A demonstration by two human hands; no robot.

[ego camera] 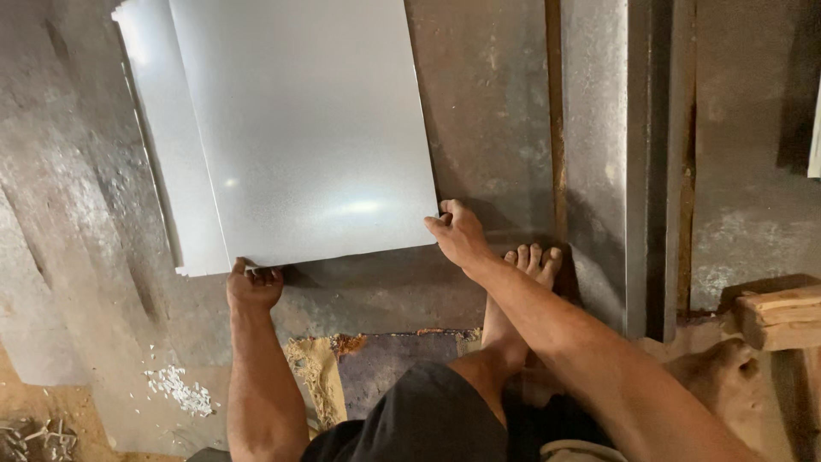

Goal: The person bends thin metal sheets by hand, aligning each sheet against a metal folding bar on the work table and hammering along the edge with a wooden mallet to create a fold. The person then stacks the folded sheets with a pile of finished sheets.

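Worn, stained metal plate (496,111) makes up the floor I am sitting on, dull grey with rusty streaks, seen from my head camera looking straight down.

On that plate lies a stack of bright sheet metal (299,128), the top sheet smooth and shiny, with the edges of lower sheets showing along its left side. My left hand (253,287) is at the near left corner of the stack, fingers curled together under the edge and thumb on top, pinching it. My right hand (459,233) is at the near right corner, fingers bent and closed on that corner, thumb lying along the near edge.

Just right of the stack's near right corner, my bare foot (532,261) rests on the floor, toes touching my right wrist. Further right of the stack, a long steel bar (648,162) runs away from me, well apart from the sheets. Beyond it, at the far right, sits a wooden block (780,316). Near the stack's near edge, between my arms, lies a frayed piece of sacking (318,372). Left of my left forearm, pale metal shavings (180,389) are scattered on the floor.
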